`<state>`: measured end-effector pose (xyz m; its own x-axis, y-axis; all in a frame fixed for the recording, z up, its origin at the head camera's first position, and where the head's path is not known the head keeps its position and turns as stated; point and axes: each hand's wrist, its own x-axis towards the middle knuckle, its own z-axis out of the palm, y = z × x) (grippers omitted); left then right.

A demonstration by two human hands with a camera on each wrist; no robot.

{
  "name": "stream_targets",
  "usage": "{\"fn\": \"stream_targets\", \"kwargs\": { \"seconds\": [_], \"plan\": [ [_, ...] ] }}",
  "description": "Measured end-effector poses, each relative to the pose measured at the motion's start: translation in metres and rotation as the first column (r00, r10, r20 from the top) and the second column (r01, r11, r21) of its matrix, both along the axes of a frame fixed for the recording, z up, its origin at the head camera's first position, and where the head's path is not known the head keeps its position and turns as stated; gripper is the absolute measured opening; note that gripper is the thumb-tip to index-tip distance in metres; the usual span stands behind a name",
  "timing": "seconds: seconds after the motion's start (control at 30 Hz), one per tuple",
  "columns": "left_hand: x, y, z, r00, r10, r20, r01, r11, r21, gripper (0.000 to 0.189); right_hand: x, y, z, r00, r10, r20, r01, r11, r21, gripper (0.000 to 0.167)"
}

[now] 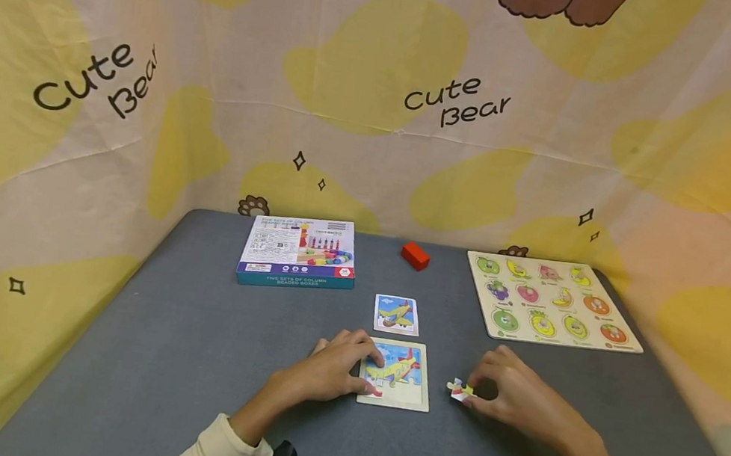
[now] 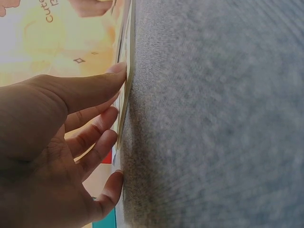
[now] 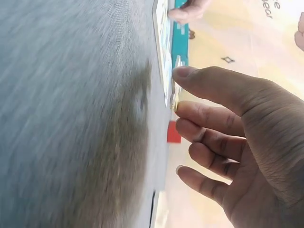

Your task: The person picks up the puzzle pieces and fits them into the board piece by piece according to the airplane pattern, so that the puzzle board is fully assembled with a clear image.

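Observation:
A square wooden jigsaw board (image 1: 393,404) lies on the table, its airplane picture filled in at the top and bare along the lower right. On its left side rests my left hand (image 1: 339,368), thumb low on the tray and fingers higher up, steadying it against the table. To the right of the board, my right hand (image 1: 512,391) pinches a jigsaw piece (image 1: 457,390) between thumb and index finger. The right wrist view shows this piece (image 3: 176,90) edge-on at the fingertips, the other fingers loosely bent. Just behind the board lies an airplane picture card (image 1: 397,315).
A flat box of column beads (image 1: 298,250) is at the back left of the table (image 1: 190,343). Near the back middle sits a red block (image 1: 415,256). A fruit puzzle board (image 1: 553,302) lies at the back right. Printed cloth (image 1: 371,63) hangs behind the table.

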<state>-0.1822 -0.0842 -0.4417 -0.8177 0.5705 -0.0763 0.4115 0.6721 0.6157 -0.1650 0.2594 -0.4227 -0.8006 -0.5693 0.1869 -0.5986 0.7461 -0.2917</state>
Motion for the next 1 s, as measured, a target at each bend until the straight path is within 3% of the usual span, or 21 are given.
{"fn": "stream_targets", "kwargs": {
  "seconds": [0.37, 1.0],
  "plan": [
    [-0.001, -0.001, -0.003, 1.0, 0.003, 0.002, -0.003, 1.0, 0.009, 0.031, -0.011, -0.035, 0.003, 0.996, 0.024, 0.086, -0.026, 0.999, 0.027, 0.015],
    [0.0, -0.001, -0.002, 1.0, -0.007, -0.012, 0.008, 1.0, 0.014, 0.029, -0.015, -0.078, -0.005, 0.984, 0.167, 0.065, -0.169, 0.985, 0.04, 0.017]
  ]
}}
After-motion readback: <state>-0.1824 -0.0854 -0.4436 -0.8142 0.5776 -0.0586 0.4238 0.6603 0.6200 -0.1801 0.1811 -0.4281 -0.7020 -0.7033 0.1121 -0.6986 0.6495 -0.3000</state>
